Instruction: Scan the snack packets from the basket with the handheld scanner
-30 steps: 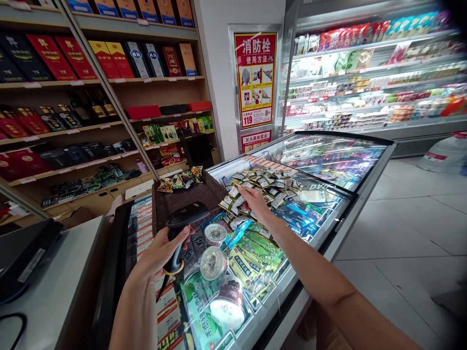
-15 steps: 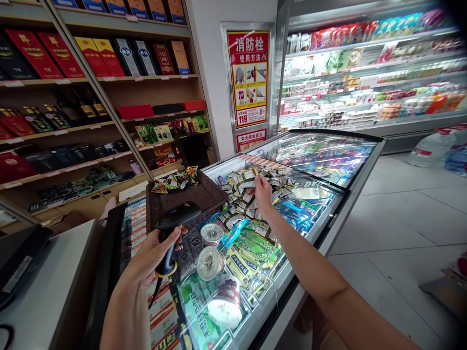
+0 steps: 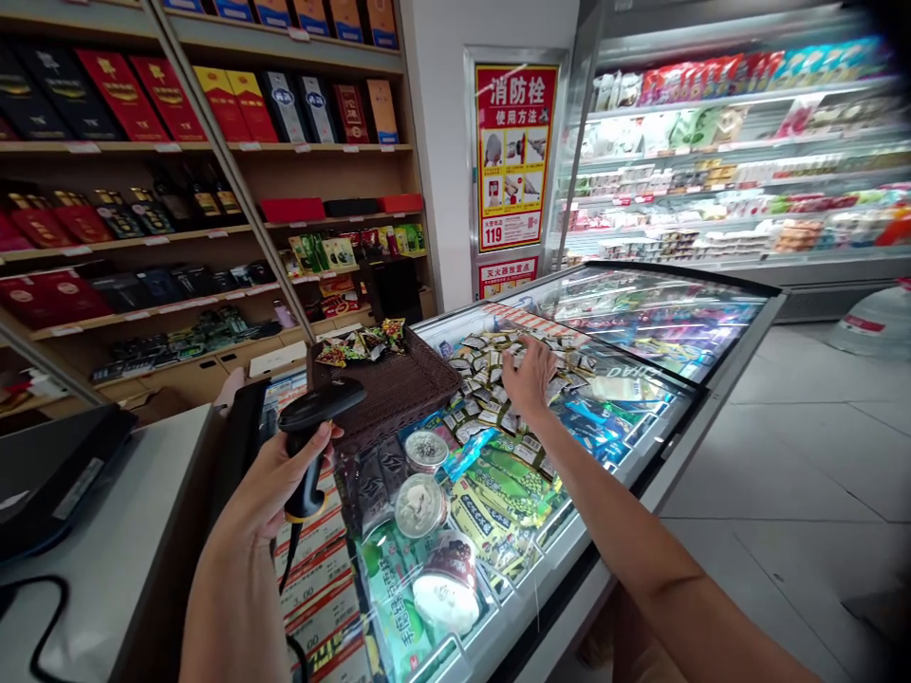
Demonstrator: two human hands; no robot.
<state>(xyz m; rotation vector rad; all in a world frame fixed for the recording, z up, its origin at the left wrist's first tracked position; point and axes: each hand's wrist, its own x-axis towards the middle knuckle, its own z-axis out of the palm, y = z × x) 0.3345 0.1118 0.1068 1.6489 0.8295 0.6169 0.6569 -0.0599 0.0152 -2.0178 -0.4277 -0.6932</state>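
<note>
My left hand [image 3: 274, 484] is wrapped round the handle of a black barcode scanner [image 3: 320, 403], held above the near left side of the freezer. Over a heap of small wrapped packets [image 3: 484, 379] on the freezer, my right hand [image 3: 530, 379] reaches with its fingers spread; nothing shows in it. Left of the heap stands a brown woven basket [image 3: 399, 398] with several colourful small packets [image 3: 362, 343] at its back edge. Tubs of ice cream [image 3: 419, 506] and green bags [image 3: 399, 602] lie nearer me.
A chest freezer [image 3: 683, 403] with a glass top runs away to the right. At left is a grey counter [image 3: 135, 512] with a black device [image 3: 64, 474]. Shelves with boxes [image 3: 157, 95] line the left wall, and a lit chiller [image 3: 712, 171] stands behind.
My right hand has let go of a packet and opened its fingers over the heap. The scanner in my left hand has shifted left. The view has turned slightly left.
</note>
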